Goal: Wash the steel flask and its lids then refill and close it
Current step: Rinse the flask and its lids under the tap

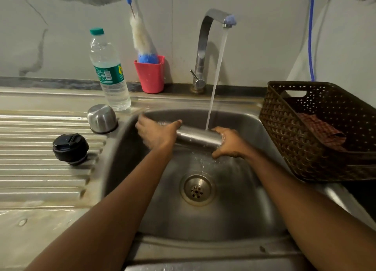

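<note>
The cylindrical brushed-steel flask [198, 136] is held horizontally over the sink, under the tap stream, between both hands. The right hand [228, 143] is wrapped around one end; the left hand [156, 132], blurred, is curled over the other. Rigid and likely slippery when wet, it is best gripped at both ends.

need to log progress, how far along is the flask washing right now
Done: both lids are off; the steel cup lid and black stopper sit on the drainboard. In hand: the left hand and right hand hold the flask sideways under the running tap, the left hand blurred as if rubbing. Left: whether the lids are washed cannot be told; refilling and closing remain.
</note>
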